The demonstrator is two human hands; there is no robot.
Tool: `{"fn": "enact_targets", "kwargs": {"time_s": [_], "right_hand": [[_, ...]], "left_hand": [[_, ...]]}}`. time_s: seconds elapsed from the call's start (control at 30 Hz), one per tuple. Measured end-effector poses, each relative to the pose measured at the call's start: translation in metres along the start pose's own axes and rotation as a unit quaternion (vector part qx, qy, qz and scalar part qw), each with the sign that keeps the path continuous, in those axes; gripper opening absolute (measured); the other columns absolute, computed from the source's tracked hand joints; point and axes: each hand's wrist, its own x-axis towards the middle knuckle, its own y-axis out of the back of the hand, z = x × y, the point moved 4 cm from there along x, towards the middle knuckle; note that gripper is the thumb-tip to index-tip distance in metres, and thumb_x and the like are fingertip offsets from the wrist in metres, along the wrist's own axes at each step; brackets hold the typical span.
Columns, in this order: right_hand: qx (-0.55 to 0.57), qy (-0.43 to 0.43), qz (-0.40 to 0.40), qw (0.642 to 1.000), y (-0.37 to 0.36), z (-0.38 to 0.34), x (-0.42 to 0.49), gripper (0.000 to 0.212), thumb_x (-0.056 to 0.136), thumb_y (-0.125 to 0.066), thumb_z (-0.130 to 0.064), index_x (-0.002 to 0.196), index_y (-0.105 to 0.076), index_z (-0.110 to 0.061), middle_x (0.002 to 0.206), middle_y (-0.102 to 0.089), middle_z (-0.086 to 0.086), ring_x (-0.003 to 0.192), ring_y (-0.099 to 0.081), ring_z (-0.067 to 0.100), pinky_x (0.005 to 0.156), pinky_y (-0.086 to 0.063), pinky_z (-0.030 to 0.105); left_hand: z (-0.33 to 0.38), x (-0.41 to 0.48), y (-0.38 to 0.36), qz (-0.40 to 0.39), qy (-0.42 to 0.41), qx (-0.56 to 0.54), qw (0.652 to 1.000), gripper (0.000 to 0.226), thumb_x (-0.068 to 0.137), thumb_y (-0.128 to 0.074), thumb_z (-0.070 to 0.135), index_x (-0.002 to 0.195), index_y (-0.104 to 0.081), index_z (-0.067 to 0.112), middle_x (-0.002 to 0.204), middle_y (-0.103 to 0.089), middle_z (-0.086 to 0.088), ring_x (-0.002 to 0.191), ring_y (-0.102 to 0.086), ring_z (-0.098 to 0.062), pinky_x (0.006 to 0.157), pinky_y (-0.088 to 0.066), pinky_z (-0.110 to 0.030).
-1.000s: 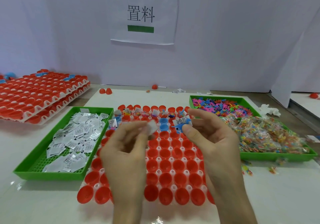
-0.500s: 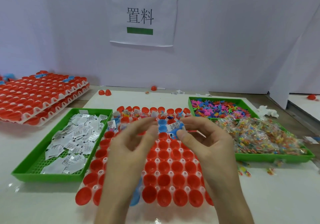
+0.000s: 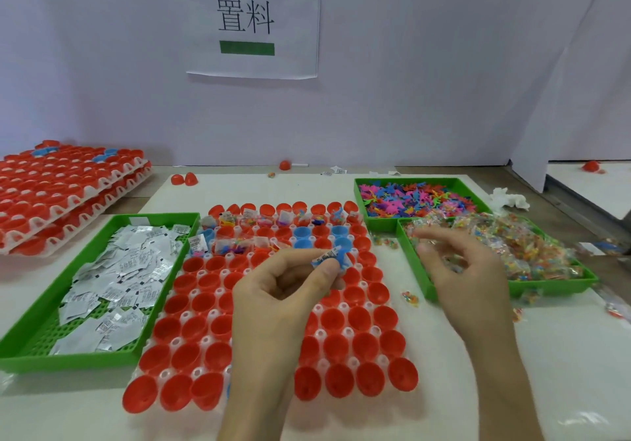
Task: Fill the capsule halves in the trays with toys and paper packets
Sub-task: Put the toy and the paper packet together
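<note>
A clear tray [image 3: 218, 273] of red capsule halves [image 3: 336, 321] lies in front of me; its far rows hold toys and packets, with a few blue halves [image 3: 302, 232] among them. My left hand [image 3: 286, 290] hovers over the tray's middle and pinches a blue toy with a paper packet [image 3: 333, 256] between thumb and fingertips. My right hand [image 3: 461, 269] is off to the right, over the near edge of the green bin of bagged toys [image 3: 519, 246], fingers loosely spread and holding nothing.
A green bin of white paper packets [image 3: 112, 280] sits left of the tray. A green bin of loose coloured toys [image 3: 413, 198] stands at the back right. Stacked trays of red halves [image 3: 61, 181] lie far left. Stray toys [image 3: 409, 298] dot the table.
Both hands were together over the tray with the packet and toy between them. Now the left hand alone holds them, and the right hand has moved right to the bagged-toy bin.
</note>
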Motion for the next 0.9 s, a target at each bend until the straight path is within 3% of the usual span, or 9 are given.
{"fn": "enact_targets", "kwargs": {"time_s": [0.07,0.13,0.2,0.3,0.37,0.5,0.67,0.73,0.9], "right_hand": [[-0.148,-0.072,-0.042,0.985,0.002,0.027,0.005,0.020,0.092,-0.069,-0.020,0.110,-0.073,-0.026,0.121,-0.066,0.000,0.119,-0.057,0.024,0.103,-0.042,0.042],[-0.280,-0.112,-0.098,0.948,-0.001,0.041,0.004,0.028,0.093,-0.066,-0.032,0.121,-0.070,-0.029,0.131,-0.060,0.000,0.126,-0.047,0.027,0.105,-0.032,0.040],[-0.309,-0.120,-0.114,0.937,-0.005,0.040,0.004,0.029,0.093,-0.065,-0.035,0.122,-0.068,-0.034,0.128,-0.061,-0.003,0.124,-0.045,0.027,0.103,-0.029,0.038],[-0.251,-0.109,-0.076,0.959,-0.004,0.034,0.003,0.024,0.086,-0.073,-0.026,0.108,-0.073,-0.035,0.100,-0.068,-0.009,0.107,-0.058,0.023,0.101,-0.039,0.042],[-0.169,-0.097,-0.035,0.980,-0.001,0.033,0.003,0.022,0.083,-0.076,-0.014,0.091,-0.074,-0.035,0.083,-0.068,-0.014,0.086,-0.064,0.017,0.089,-0.049,0.044],[-0.069,-0.080,0.013,0.994,0.007,0.036,0.004,0.029,0.081,-0.075,0.001,0.082,-0.075,-0.027,0.076,-0.071,-0.009,0.075,-0.066,0.010,0.067,-0.052,0.019],[-0.166,-0.087,-0.029,0.982,0.008,0.046,0.009,0.028,0.090,-0.066,-0.006,0.098,-0.077,-0.030,0.098,-0.073,-0.006,0.101,-0.064,0.021,0.092,-0.051,0.044],[-0.180,-0.094,-0.044,0.978,0.008,0.049,0.010,0.029,0.089,-0.065,-0.005,0.095,-0.077,-0.031,0.096,-0.074,-0.007,0.100,-0.063,0.020,0.094,-0.050,0.046],[-0.078,-0.080,-0.019,0.994,0.010,0.053,0.011,0.030,0.085,-0.071,0.004,0.081,-0.073,-0.025,0.081,-0.071,-0.012,0.079,-0.064,0.003,0.068,-0.045,0.015]], "left_hand": [[0.001,0.002,0.004,0.012,0.001,-0.012,1.000,0.019,0.062,-0.079,0.030,0.080,-0.079,0.024,0.074,-0.076,-0.009,0.072,-0.076,-0.023,0.068,-0.058,-0.020],[-0.001,0.003,0.008,0.023,0.005,-0.020,1.000,0.022,0.060,-0.080,0.030,0.080,-0.078,0.021,0.075,-0.076,-0.011,0.072,-0.076,-0.024,0.068,-0.059,-0.021],[-0.002,0.004,0.010,0.027,0.009,-0.023,0.999,0.024,0.058,-0.081,0.032,0.078,-0.078,0.019,0.075,-0.077,-0.011,0.073,-0.076,-0.025,0.070,-0.060,-0.023],[-0.002,0.004,0.010,0.023,0.013,-0.023,0.999,0.021,0.058,-0.080,0.031,0.075,-0.078,0.020,0.077,-0.077,-0.011,0.075,-0.077,-0.025,0.070,-0.059,-0.023],[-0.001,0.005,0.011,0.020,0.013,-0.024,0.999,0.019,0.060,-0.080,0.028,0.075,-0.077,0.017,0.077,-0.077,-0.011,0.075,-0.077,-0.025,0.069,-0.059,-0.022],[-0.001,0.004,0.011,0.016,0.015,-0.017,1.000,0.018,0.063,-0.079,0.025,0.076,-0.075,0.014,0.078,-0.077,-0.012,0.074,-0.076,-0.024,0.069,-0.059,-0.022],[0.000,0.004,0.010,0.015,0.015,-0.015,1.000,0.022,0.060,-0.079,0.031,0.076,-0.075,0.016,0.078,-0.077,-0.010,0.074,-0.076,-0.023,0.069,-0.059,-0.022],[0.000,0.004,0.011,0.015,0.014,-0.012,1.000,0.020,0.061,-0.079,0.030,0.076,-0.076,0.017,0.079,-0.077,-0.010,0.074,-0.076,-0.024,0.069,-0.059,-0.021],[-0.002,0.004,0.011,0.017,0.014,-0.003,1.000,0.019,0.059,-0.079,0.035,0.073,-0.075,0.021,0.077,-0.077,-0.009,0.073,-0.075,-0.022,0.070,-0.058,-0.020]]}}
